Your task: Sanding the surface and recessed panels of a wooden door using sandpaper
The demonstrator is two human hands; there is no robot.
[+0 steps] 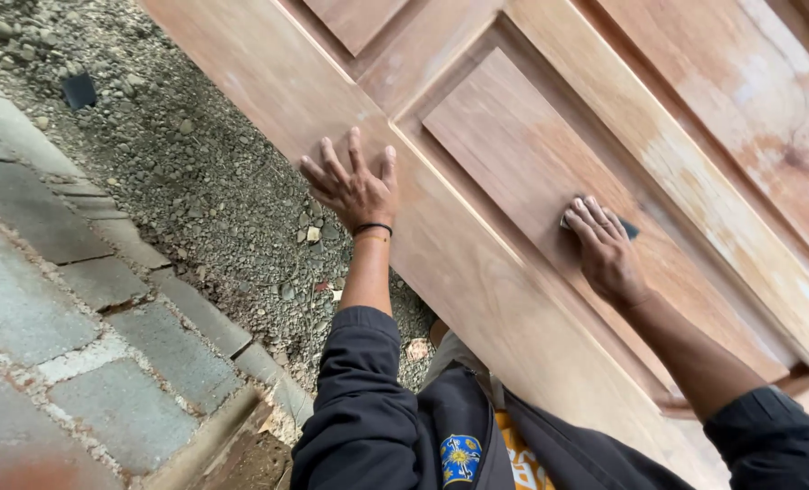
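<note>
Head view: pale, dusty panelled door point(477, 272)

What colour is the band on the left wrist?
Black: a thin wristband just below the left hand, seen in the head view.

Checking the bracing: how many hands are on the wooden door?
2. The left hand lies flat, fingers spread, on the door frame; the right hand presses a dark sanding pad on the raised panel.

Outdoor woodworking yard: gravel point(196, 172), unfinished door point(513, 136)
</note>
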